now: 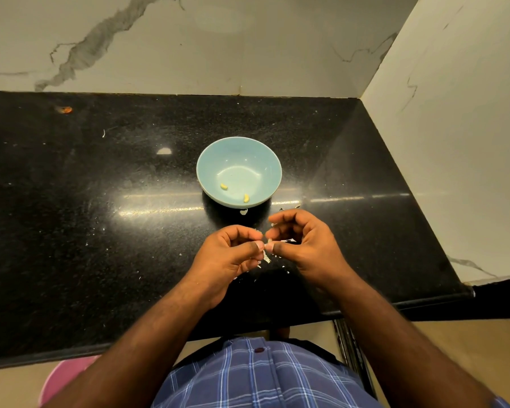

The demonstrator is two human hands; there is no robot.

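- At 6 o'clock of the blue bowl (pixel 239 154), over the near part of the black table (pixel 100 201), the left hand (pixel 233 254) and right hand (pixel 304 245) met fingertip to fingertip.
- Each grip was clamped on a small clove (pixel 267 243), garlic by the look of it. Thumb and forefinger of both hands pinched it, and the other fingers were curled.
- Most of the clove was hidden by the fingertips. A strip of papery skin (pixel 266 257) hung from it toward 6 o'clock.
- Judged as a thing to handle, the clove would be very light, firm and a little slick once bare, so a fingertip pinch at its two ends suits it. The skin looks thin, dry and quick to tear, best taken at a loose edge with a nail.
- Squeezing too hard could shoot the clove out of the pinch.
- Two peeled pieces (pixel 224 186) lay inside the bowl at 6 to 7 o'clock of its floor, apart from each other.
- Pale scraps (pixel 243 212) of skin lay on the table between the bowl and the hands, with more under them.
- A marbled wall (pixel 189 54) stood at 12 o'clock behind the table.
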